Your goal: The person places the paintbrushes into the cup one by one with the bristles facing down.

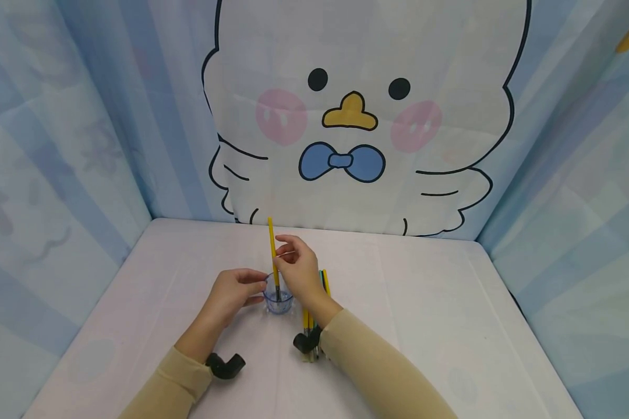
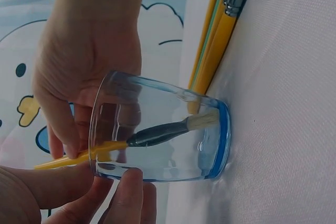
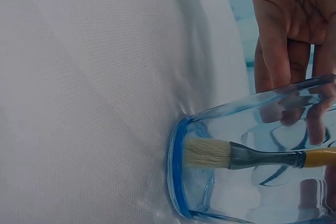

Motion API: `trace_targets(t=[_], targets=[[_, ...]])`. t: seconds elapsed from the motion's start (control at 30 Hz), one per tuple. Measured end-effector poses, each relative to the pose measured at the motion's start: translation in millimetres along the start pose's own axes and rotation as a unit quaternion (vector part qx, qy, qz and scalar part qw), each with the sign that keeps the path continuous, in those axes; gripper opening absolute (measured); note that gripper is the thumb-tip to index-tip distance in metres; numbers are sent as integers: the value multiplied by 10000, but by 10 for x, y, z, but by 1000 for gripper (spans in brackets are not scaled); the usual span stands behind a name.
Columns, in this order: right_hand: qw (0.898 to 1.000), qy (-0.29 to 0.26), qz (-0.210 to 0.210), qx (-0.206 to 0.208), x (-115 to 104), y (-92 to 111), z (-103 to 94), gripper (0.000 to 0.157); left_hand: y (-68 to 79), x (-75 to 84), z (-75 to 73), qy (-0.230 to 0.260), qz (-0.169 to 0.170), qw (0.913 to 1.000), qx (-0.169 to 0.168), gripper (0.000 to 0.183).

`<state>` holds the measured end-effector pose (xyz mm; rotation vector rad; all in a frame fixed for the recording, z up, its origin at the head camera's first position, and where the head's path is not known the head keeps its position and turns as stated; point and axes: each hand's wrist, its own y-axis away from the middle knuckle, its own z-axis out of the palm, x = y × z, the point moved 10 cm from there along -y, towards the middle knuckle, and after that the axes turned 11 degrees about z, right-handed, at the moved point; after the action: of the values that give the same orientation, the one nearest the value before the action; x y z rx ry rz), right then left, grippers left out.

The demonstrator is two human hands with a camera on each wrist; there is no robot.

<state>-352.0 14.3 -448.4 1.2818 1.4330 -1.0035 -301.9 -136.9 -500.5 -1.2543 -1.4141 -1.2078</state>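
From my remote seat I see a pale worktop (image 1: 409, 302), with blue-and-white drapes (image 1: 57, 145) on three sides and a cartoon bird (image 1: 356, 29) at the back. The far edge runs along the bird's foot; room spreads widely beyond both tan sleeves (image 1: 382, 361). A clear cup (image 1: 285, 305) stands upright, held between thumb and fingers of the left grip (image 1: 236, 291). Inside is a paintbrush (image 1: 272, 241), bristles down, yellow handle up, long axis near vertical; the right grip (image 1: 300, 270) pinches its handle. More brushes (image 1: 306, 319) lie by the right wrist.
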Motion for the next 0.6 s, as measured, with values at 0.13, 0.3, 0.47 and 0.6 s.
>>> trace_targets(t=[0.13,0.3,0.47,0.6], targets=[[10000,-39,14,-11,27,-1,3,41,-5,-11,2,-22,-14,10000,-4,27],[9999,-86,20,59,58,0,-16,39,-8,-12,6,11,23,10000,-19,30],[9998,-160,-8,106,56,18,-47,40,-1,-11,5,-35,37,10000,-15,31],[9996,-214,-1,166,77,24,-91,39,2,1,1,-25,85,10000,6,31]])
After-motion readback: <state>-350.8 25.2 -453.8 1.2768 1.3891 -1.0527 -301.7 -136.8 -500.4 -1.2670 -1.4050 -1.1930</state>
